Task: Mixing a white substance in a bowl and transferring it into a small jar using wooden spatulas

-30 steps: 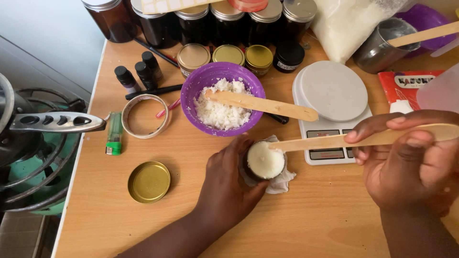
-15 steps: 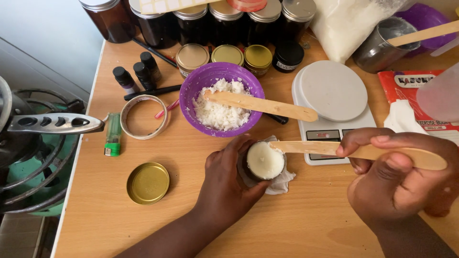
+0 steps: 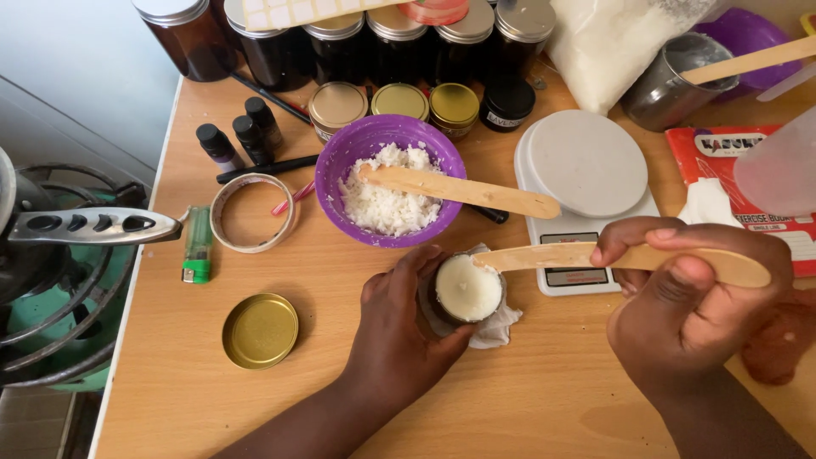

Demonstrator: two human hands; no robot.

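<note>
- Our left hand point(image 3: 399, 331) wraps around a small round jar point(image 3: 467, 287) filled to the brim with smooth, pale cream; that grip is closed on the jar's side, with the thumb on its near edge.
- Under the jar lies a crumpled white cloth point(image 3: 497, 327), sticking out on the side away from the left grip.
- Our right hand point(image 3: 693, 302) pinches a flat wooden stick point(image 3: 586, 257) at its far end, fingers closed over it; the stick's tip touches the jar's rim on the side facing the right grip.
- Just beyond the left grip stands a purple bowl point(image 3: 336, 170) of white flakes, with a second wooden spatula point(image 3: 463, 189) lying across it.
- Beyond the stick, between the two grips, sits a white kitchen scale point(image 3: 582, 166) on the desk point(image 3: 280, 399).
- Out past the left grip, away from the right one, a gold lid point(image 3: 260, 330) lies flat, and a green lighter point(image 3: 197, 246) lies farther off.
</note>
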